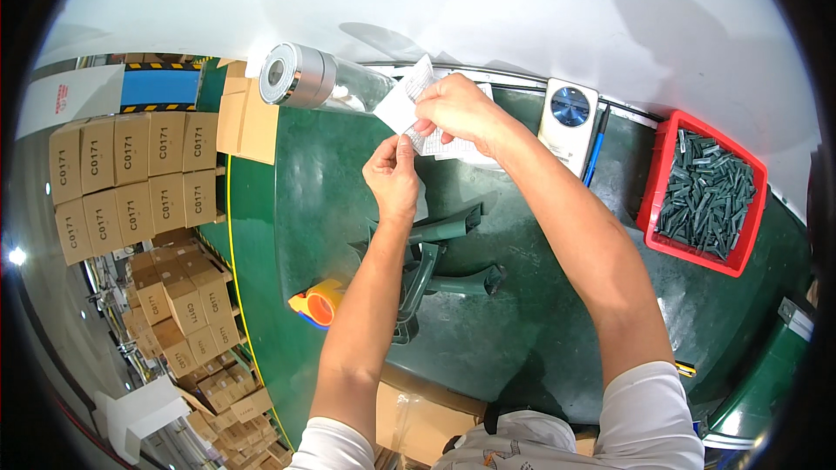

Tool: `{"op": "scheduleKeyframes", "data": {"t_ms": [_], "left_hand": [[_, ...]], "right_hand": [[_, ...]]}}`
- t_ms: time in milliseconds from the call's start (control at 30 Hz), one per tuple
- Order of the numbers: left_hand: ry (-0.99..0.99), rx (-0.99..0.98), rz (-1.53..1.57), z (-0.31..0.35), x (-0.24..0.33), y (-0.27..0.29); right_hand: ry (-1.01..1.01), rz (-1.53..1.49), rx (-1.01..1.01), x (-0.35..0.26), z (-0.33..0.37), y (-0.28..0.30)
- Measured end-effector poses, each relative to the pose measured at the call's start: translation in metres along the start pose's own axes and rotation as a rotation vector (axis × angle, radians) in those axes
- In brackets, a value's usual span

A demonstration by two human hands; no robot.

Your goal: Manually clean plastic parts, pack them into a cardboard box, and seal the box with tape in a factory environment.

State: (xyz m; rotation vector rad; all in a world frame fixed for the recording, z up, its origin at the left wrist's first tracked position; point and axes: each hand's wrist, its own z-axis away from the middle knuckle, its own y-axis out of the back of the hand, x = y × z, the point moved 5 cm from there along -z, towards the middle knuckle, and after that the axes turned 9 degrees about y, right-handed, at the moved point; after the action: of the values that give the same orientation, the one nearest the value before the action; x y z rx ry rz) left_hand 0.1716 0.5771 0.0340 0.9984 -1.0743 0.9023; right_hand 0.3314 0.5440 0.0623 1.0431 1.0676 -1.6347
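Near the far edge of the green table, both hands are at a folded white printed paper sheet [402, 103]. My right hand [461, 109] pinches its right side between thumb and fingers. Just below and to the left, my left hand [392, 178] is closed with thumb and forefinger on the sheet's lower corner. More printed sheets [466, 151] lie on the table behind my right hand, partly covered by it. A clear bottle with a silver lid [300, 76] lies to the left of the paper.
Dark green plastic parts [453, 224] lie by my left forearm, with an orange tape roll [320, 303] left of it. Rightward are a phone [568, 126], a blue pen [597, 152] and a red bin [694, 252] of small green pieces. Cardboard boxes [135, 152] stand stacked far left.
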Motion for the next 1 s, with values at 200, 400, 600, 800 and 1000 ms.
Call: {"op": "scheduleKeyframes", "data": {"t_ms": [200, 400, 600, 800, 1000], "left_hand": [[-0.01, -0.034, -0.053, -0.004, 0.003, 0.003], [0.008, -0.027, -0.1, -0.01, -0.003, 0.015], [-0.047, -0.08, -0.015, -0.008, -0.001, 0.005], [-0.084, -0.102, -0.006, -0.012, 0.002, -0.003], [0.1, -0.098, 0.232, -0.013, -0.003, 0.003]], "right_hand": [[0.003, 0.067, 0.042, 0.002, 0.0, 0.007], [-0.016, 0.118, 0.091, 0.007, -0.001, 0.018], [-0.012, 0.166, -0.047, 0.0, -0.003, 0.014], [0.138, 0.103, -0.187, -0.012, -0.014, -0.007], [0.217, 0.137, -0.1, -0.016, -0.024, 0.004]]}}
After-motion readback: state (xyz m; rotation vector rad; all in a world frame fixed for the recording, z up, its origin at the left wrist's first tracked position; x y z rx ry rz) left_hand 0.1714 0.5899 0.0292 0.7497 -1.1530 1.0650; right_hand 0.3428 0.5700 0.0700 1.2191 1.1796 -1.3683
